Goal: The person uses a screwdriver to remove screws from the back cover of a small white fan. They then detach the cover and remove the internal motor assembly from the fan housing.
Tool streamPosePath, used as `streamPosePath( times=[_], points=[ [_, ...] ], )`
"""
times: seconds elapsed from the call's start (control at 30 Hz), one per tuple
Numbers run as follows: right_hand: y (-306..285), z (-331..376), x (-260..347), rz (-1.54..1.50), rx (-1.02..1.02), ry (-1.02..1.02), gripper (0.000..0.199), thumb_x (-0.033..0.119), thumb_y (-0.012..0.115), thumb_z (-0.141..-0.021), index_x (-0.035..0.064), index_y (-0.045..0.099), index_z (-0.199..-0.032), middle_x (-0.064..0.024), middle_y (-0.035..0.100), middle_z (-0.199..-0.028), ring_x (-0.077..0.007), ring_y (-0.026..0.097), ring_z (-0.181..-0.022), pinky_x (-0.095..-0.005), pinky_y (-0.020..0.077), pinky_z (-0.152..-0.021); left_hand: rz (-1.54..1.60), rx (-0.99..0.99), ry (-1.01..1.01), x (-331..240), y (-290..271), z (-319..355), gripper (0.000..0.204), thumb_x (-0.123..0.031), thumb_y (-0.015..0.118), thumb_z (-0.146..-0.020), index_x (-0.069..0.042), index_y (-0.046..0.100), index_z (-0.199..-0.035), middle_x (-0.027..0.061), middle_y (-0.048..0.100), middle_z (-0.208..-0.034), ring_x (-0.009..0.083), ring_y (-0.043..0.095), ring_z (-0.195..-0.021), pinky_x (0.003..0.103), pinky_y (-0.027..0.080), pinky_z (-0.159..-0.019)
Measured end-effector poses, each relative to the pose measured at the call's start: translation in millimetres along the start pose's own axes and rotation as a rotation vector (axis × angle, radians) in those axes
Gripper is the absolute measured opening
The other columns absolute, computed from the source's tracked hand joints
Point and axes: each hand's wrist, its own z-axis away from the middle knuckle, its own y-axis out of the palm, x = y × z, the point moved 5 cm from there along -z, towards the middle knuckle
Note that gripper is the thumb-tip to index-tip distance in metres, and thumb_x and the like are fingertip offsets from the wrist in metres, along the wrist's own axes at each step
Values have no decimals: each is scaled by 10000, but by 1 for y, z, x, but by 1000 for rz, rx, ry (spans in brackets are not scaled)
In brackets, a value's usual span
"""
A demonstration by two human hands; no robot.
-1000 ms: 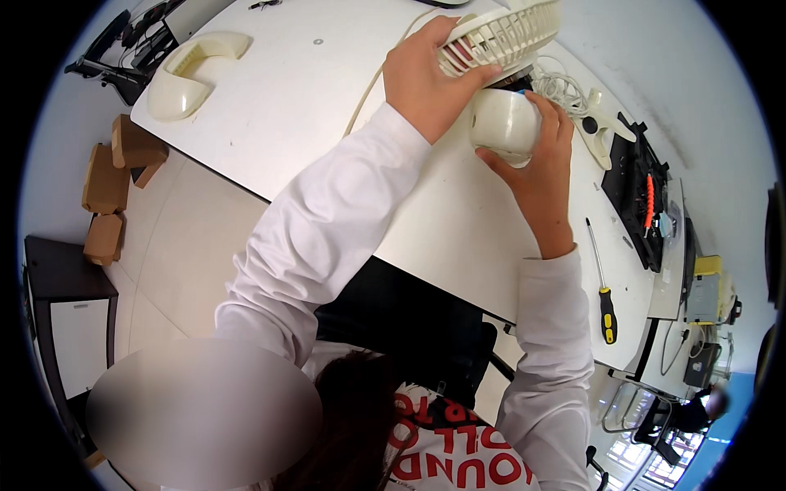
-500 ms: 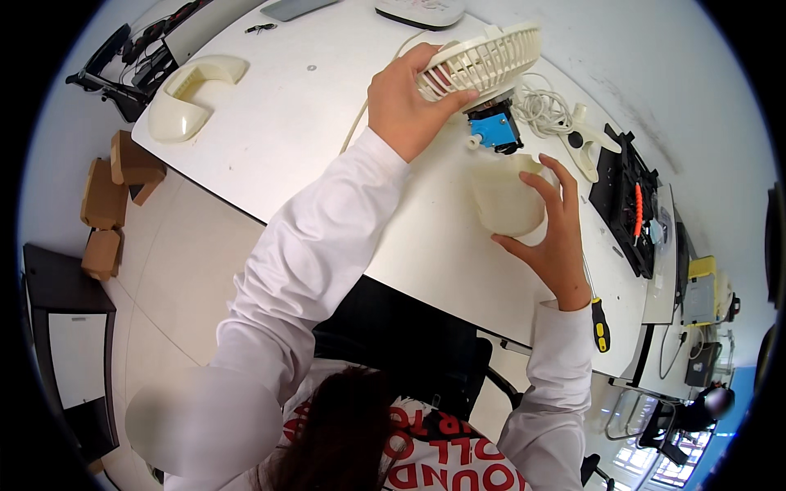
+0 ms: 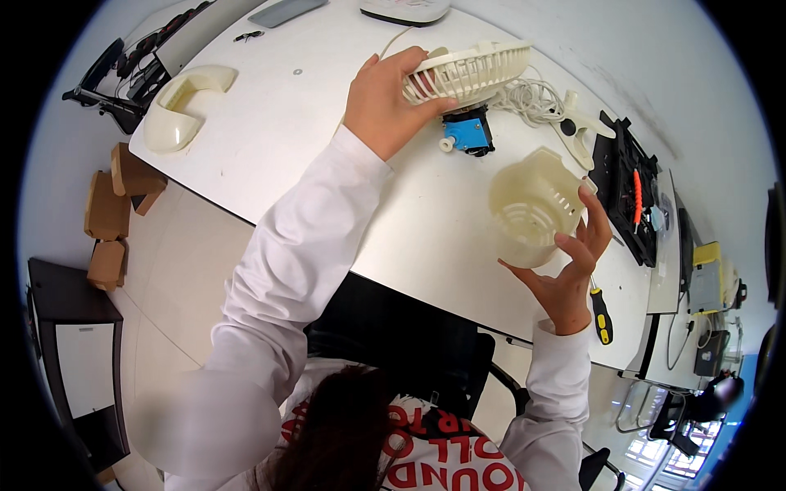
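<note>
A cream slatted fan grille is tilted in my left hand, the thumb and fingers closed on its near left rim. Beneath it hangs the bare motor with a blue block and a small white knob, just above the table. My right hand grips a cream cup-shaped plastic housing by its right side and bottom. The housing's mouth faces up, and slots and rings show inside. Housing and motor are apart. A coiled white cable lies behind the motor, beside a cream forked stand piece.
A curved cream cover sits on the white table at left. At right are a black tool case and a yellow-black screwdriver near the edge. A short black cable and grey tray-like object lie at the back.
My right hand has moved right and nearer me and tipped the housing, so its inside now shows. My left hand with the grille and motor has shifted a little left, farther from the housing.
</note>
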Motion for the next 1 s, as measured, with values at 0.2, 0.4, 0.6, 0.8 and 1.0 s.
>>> streamPosePath(
  times=[0.2,0.4,0.6,0.8,1.0],
  points=[
    [14,-5,-1,-56,-133,-18,853,180,872,-524,207,276,-1134,-180,244,-1342,-409,310,-1250,-525,356,-1005,-271,-99,230,-33,-1,20,504,-152,696,-712,-74,505,-1172,106,499,-1237,295,438,-1167,520,236,-1020],
    [26,-7,6,-138,-120,65,832,222,856,-555,183,284,-1159,-197,242,-1351,-409,305,-1258,-531,309,-1025,0,124,421,-87,-4,67,559,-164,701,-701,-96,507,-1221,102,480,-1246,299,390,-1231,481,255,-1047],
    [26,4,23,-135,-112,-106,822,183,823,-623,258,291,-1246,-173,215,-1375,-446,293,-1255,-541,349,-993,-36,371,584,-99,-16,101,214,-109,658,-747,-30,617,-941,94,578,-912,256,579,-972,469,364,-997],
    [19,21,7,-87,-71,40,871,113,772,-682,357,241,-1328,-158,178,-1396,-448,308,-1254,-513,394,-957,172,100,312,-84,-97,117,216,-35,654,-749,3,584,-949,85,592,-892,221,589,-912,379,405,-951],
    [1,37,-11,19,-15,196,728,-58,606,-707,214,268,-1292,-178,259,-1362,-376,349,-1237,-472,394,-958,555,-655,-209,40,-157,127,280,-53,538,-871,-6,479,-1140,89,560,-1058,149,517,-1037,335,365,-969]
  ],
)
